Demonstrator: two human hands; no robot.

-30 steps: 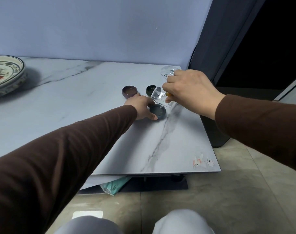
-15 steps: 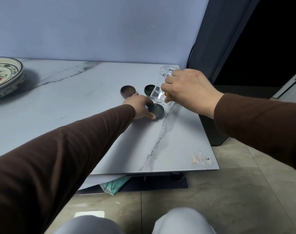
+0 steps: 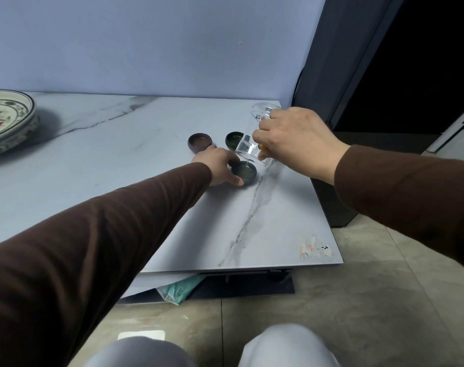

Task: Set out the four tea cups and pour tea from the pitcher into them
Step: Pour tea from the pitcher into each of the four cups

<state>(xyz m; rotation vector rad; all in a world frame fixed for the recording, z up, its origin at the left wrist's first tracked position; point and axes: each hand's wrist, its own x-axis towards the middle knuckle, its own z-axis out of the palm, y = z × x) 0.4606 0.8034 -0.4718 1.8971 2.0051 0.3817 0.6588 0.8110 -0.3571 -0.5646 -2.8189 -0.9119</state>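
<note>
Pitcher (image 3: 252, 152), clear glass, sits tipped steeply in our right hand (image 3: 291, 139), fingers wrapped tight around its body, spout down over the blue-grey cup (image 3: 244, 172) at frame centre. A thin stream falls into that cup, which holds pale liquid. Our left hand (image 3: 220, 168) cups the blue-grey cup's left side, fingers curled against its wall, thumb at its near edge. Behind it we see a purple cup (image 3: 199, 141) and a dark green cup (image 3: 233, 139), both standing on the marble table (image 3: 119, 160). A patterned plate (image 3: 5, 120) sits at the left edge of the frame. We can't spot a fourth cup.
</note>
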